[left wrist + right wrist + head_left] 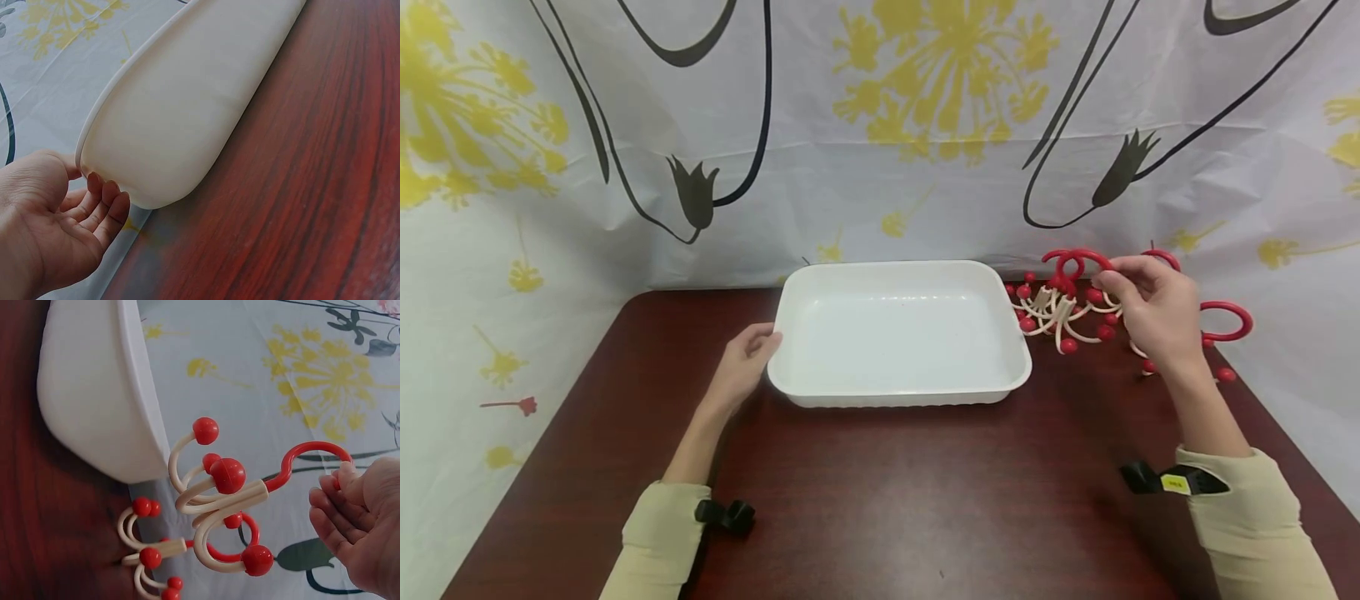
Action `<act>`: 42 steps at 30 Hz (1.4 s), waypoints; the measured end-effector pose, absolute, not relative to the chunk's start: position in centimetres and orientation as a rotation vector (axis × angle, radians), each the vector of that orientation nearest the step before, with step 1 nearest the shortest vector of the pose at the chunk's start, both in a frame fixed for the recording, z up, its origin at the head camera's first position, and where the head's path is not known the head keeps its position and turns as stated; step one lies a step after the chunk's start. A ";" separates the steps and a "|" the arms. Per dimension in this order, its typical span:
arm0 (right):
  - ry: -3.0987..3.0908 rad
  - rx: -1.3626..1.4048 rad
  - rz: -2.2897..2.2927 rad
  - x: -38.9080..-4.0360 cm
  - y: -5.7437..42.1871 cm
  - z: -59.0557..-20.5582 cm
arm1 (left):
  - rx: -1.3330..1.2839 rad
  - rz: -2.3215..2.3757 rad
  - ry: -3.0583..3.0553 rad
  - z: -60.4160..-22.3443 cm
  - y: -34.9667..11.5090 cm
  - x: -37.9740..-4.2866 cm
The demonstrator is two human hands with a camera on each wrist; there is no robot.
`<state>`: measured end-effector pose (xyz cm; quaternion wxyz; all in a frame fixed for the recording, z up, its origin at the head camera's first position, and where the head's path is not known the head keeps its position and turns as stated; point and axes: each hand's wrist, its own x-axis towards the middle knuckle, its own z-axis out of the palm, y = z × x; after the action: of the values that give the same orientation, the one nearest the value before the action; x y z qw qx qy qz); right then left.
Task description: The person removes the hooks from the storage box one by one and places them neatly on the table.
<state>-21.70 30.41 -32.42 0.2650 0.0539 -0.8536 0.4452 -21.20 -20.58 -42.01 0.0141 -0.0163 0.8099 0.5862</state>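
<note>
My left hand [745,362] grips the left end of a white rectangular tray [895,342], which has nothing in it. In the left wrist view the fingertips [111,187] curl under the rim, with the thumb behind it. Just off the tray's right end, my right hand [1161,312] pinches the tip of the red hook on a hanging claw hook [237,497]. Its cream prongs spread out and end in red balls. A second claw hook [165,549] of the same kind lies below it on the table, partly overlapped by the held one in the head view.
More claw hooks lie behind and right of my right wrist, one showing its red loop [1247,321]. The dark red-brown wooden table [895,492] meets a white cloth [865,200] with yellow flowers at its back edge.
</note>
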 end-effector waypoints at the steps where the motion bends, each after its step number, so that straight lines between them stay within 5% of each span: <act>1: -2.303 0.143 1.204 -21.6 30.7 -32.6 | -0.050 1.822 2.522 -42.0 -20.6 -21.2; 42: -2.434 0.069 1.207 -20.4 34.8 -38.7 | -0.043 1.814 2.528 -42.2 -20.7 -21.3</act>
<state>-20.36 34.75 -38.67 0.2104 0.0248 -0.8755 0.4342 -21.28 -20.68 -42.20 0.0147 -0.0139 0.8123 0.5829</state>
